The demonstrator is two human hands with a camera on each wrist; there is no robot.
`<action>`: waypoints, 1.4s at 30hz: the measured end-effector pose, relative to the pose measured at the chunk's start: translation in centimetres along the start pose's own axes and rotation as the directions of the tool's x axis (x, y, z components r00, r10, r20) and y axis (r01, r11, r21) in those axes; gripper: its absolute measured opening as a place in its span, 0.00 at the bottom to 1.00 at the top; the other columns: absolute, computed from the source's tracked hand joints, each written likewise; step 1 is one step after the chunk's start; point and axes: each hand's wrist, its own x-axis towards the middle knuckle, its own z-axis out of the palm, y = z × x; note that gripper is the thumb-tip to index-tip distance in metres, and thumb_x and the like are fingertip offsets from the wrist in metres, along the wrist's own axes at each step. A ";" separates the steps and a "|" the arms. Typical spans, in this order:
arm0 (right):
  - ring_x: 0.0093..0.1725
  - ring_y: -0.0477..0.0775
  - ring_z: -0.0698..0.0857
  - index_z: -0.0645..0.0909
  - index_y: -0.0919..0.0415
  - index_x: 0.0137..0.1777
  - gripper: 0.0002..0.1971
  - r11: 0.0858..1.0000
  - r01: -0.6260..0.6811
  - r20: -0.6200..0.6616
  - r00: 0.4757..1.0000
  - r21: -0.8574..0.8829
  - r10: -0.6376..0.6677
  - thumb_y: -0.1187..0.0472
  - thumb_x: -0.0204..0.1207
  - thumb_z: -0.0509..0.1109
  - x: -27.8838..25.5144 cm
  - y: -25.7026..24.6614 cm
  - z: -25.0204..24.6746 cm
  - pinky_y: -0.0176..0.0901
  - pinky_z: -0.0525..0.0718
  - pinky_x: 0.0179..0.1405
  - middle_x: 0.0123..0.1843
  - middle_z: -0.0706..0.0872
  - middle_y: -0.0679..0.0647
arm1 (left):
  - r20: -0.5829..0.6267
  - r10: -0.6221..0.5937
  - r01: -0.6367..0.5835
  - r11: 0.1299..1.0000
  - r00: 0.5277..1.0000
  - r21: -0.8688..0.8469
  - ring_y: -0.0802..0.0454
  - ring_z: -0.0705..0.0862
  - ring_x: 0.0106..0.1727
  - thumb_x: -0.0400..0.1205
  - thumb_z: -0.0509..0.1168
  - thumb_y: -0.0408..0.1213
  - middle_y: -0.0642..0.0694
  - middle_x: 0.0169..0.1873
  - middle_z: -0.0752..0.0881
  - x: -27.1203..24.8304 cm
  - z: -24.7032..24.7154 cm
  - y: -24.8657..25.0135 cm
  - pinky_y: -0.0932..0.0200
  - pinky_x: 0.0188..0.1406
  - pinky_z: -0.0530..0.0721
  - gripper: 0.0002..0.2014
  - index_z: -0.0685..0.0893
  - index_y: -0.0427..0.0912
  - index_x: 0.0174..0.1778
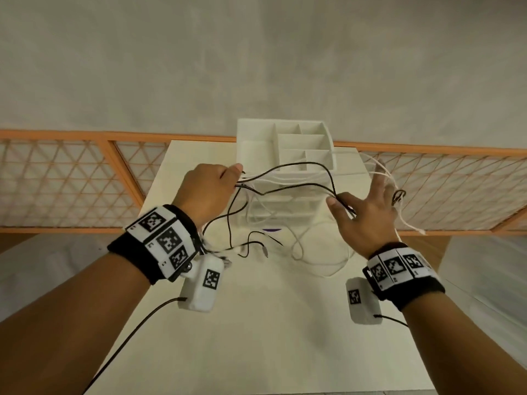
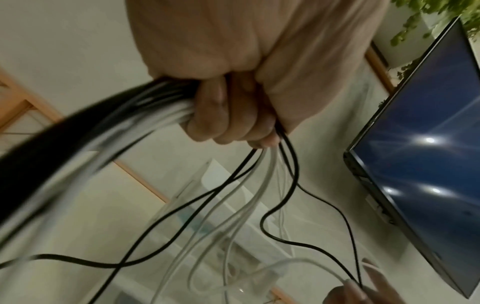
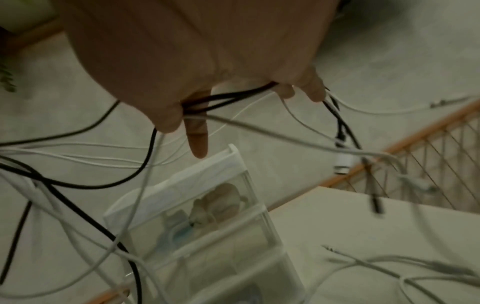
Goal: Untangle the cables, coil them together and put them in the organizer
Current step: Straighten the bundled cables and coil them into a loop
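Note:
Black cables [image 1: 299, 185] and white cables [image 1: 322, 263] stretch tangled between my hands above the cream table [image 1: 271, 337]. My left hand [image 1: 211, 189] grips a bundle of them in a fist; in the left wrist view its curled fingers [image 2: 228, 115] close round black and white strands [image 2: 280, 205]. My right hand [image 1: 368, 212] has spread, straight fingers. Strands cross its palm, and the thumb [image 3: 168, 121] pinches them against the index finger [image 3: 197, 142]. The white organizer [image 1: 251, 152] stands behind the hands, its top compartments open. Loose plug ends [image 1: 265, 252] lie on the table.
An orange lattice fence [image 1: 71, 181] runs behind the table, with grey floor beyond it. Cable ends [image 1: 419, 230] hang off my right hand over the table's right edge. A dark monitor [image 2: 428, 144] and a green plant [image 2: 415, 20] show in the left wrist view.

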 end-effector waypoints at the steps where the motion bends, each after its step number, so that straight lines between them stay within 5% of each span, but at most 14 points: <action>1: 0.84 0.75 0.54 0.87 0.40 0.55 0.16 1.000 -0.008 -0.014 1.000 0.011 0.008 0.34 0.78 0.65 -0.2 0.4 0.3 0.77 0.69 0.70 0.89 0.48 0.60 | -0.033 -0.014 0.014 1.000 0.999 -0.016 0.48 0.69 0.25 0.88 0.57 0.53 0.45 0.22 0.73 0.2 0.0 -0.2 0.53 0.27 0.65 0.31 0.82 0.26 0.36; 4: 0.83 0.66 0.66 0.76 0.33 0.69 0.26 0.983 -0.180 0.198 0.965 0.031 0.170 0.33 0.71 0.73 -2.0 3.1 2.7 0.68 0.74 0.75 0.89 0.49 0.56 | -0.148 -0.110 0.069 0.963 0.983 -0.259 0.48 0.68 0.24 0.87 0.60 0.54 0.48 0.21 0.73 1.0 -0.9 -0.6 0.55 0.31 0.66 0.27 0.81 0.37 0.29; 7: 0.82 0.60 0.70 0.70 0.34 0.78 0.37 0.963 -0.261 0.538 0.821 0.060 0.189 0.42 0.69 0.80 -4.9 5.6 6.0 0.58 0.71 0.80 0.87 0.61 0.51 | -0.187 -0.167 0.039 0.838 0.968 -0.544 0.51 0.65 0.21 0.85 0.64 0.54 0.55 0.16 0.72 1.8 -1.9 0.0 0.56 0.27 0.62 0.24 0.78 0.47 0.24; 9: 0.79 0.58 0.74 0.82 0.35 0.64 0.27 0.921 -0.353 0.620 0.763 0.164 0.182 0.42 0.63 0.82 -6.0 5.5 7.4 0.57 0.71 0.80 0.81 0.72 0.49 | -0.184 -0.163 0.025 0.810 0.969 -0.585 0.51 0.65 0.22 0.84 0.64 0.54 0.57 0.14 0.72 1.9 -1.9 0.4 0.56 0.25 0.61 0.23 0.78 0.47 0.24; 13: 0.75 0.55 0.77 0.88 0.34 0.42 0.24 0.907 -0.353 0.471 0.856 0.230 0.214 0.24 0.50 0.70 -4.6 3.9 5.6 0.66 0.68 0.77 0.67 0.83 0.37 | -0.111 -0.063 0.007 0.894 0.992 -0.447 0.50 0.67 0.23 0.85 0.63 0.55 0.53 0.18 0.74 1.8 -1.5 0.1 0.55 0.27 0.64 0.25 0.78 0.49 0.23; 18: 0.87 0.50 0.52 0.76 0.28 0.71 0.25 0.839 -0.134 0.213 0.977 0.528 0.022 0.32 0.73 0.69 -1.9 0.8 0.8 0.53 0.63 0.83 0.89 0.38 0.42 | -0.019 0.001 -0.004 0.983 1.000 -0.181 0.53 0.67 0.19 0.87 0.59 0.54 0.58 0.10 0.73 0.2 -0.5 -0.5 0.57 0.25 0.64 0.26 0.77 0.42 0.26; 21: 0.85 0.57 0.62 0.64 0.39 0.83 0.29 0.861 -0.199 0.148 0.978 0.468 0.146 0.49 0.83 0.66 -1.0 2.4 2.0 0.56 0.66 0.82 0.90 0.44 0.49 | -0.100 -0.062 0.026 0.945 0.993 -0.325 0.51 0.66 0.21 0.85 0.62 0.56 0.54 0.16 0.72 0.5 -0.9 -1.2 0.57 0.26 0.63 0.25 0.79 0.45 0.25; 24: 0.78 0.65 0.75 0.66 0.45 0.83 0.29 0.931 -0.353 0.375 0.879 0.093 0.296 0.52 0.83 0.65 -2.6 6.1 6.1 0.62 0.71 0.78 0.85 0.67 0.57 | -0.174 -0.154 0.014 0.786 0.973 -0.618 0.54 0.63 0.19 0.83 0.65 0.55 0.52 0.20 0.71 1.5 -2.8 -0.6 0.61 0.22 0.60 0.24 0.79 0.49 0.22; 28: 0.81 0.64 0.71 0.74 0.41 0.78 0.24 0.958 -0.261 0.645 0.712 -0.121 0.276 0.44 0.82 0.66 -5.7 7.6 9.7 0.57 0.70 0.80 0.90 0.54 0.53 | -0.153 -0.119 -0.022 0.717 0.981 -0.697 0.57 0.59 0.16 0.86 0.65 0.50 0.54 0.18 0.67 1.9 -4.2 0.6 0.66 0.17 0.56 0.23 0.74 0.46 0.25; 33: 0.82 0.71 0.64 0.61 0.37 0.84 0.46 0.952 -0.280 0.426 0.852 -0.124 0.306 0.41 0.67 0.81 -5.6 6.7 7.8 0.63 0.72 0.78 0.88 0.29 0.54 | -0.148 -0.151 0.009 0.727 0.977 -0.686 0.56 0.58 0.19 0.86 0.64 0.52 0.49 0.23 0.64 2.0 -3.9 0.1 0.64 0.19 0.55 0.22 0.74 0.45 0.27; 35: 0.83 0.69 0.63 0.57 0.35 0.85 0.53 0.955 -0.273 0.440 0.848 -0.114 0.295 0.42 0.62 0.84 -5.2 6.6 6.6 0.62 0.74 0.77 0.87 0.25 0.50 | -0.150 -0.154 0.015 0.745 0.977 -0.667 0.56 0.59 0.19 0.85 0.64 0.53 0.47 0.25 0.67 1.9 -3.3 -0.2 0.64 0.19 0.57 0.23 0.76 0.47 0.26; 37: 0.81 0.63 0.70 0.66 0.38 0.82 0.46 0.969 -0.223 0.564 0.790 -0.102 0.241 0.42 0.64 0.84 -4.7 6.2 5.6 0.57 0.74 0.78 0.90 0.48 0.51 | -0.129 -0.135 0.025 0.779 0.982 -0.627 0.55 0.62 0.20 0.84 0.65 0.55 0.46 0.27 0.70 1.6 -2.4 -0.3 0.63 0.21 0.59 0.25 0.79 0.51 0.21; 39: 0.69 0.52 0.83 0.85 0.43 0.67 0.26 0.989 -0.147 0.616 0.776 -0.031 0.135 0.43 0.68 0.81 -4.3 5.0 4.7 0.49 0.80 0.72 0.72 0.84 0.47 | -0.096 -0.102 0.029 0.816 0.990 -0.577 0.53 0.63 0.21 0.83 0.64 0.56 0.46 0.27 0.72 1.2 -1.5 -0.3 0.61 0.23 0.61 0.26 0.80 0.53 0.17; 42: 0.46 0.41 0.89 0.92 0.44 0.45 0.06 0.987 -0.020 0.350 0.936 0.158 -0.037 0.46 0.72 0.78 -3.0 1.7 2.5 0.47 0.88 0.57 0.41 0.90 0.35 | -0.062 -0.045 0.008 0.871 0.997 -0.492 0.54 0.64 0.22 0.84 0.64 0.56 0.52 0.23 0.73 0.9 -0.7 0.2 0.57 0.26 0.62 0.27 0.78 0.52 0.18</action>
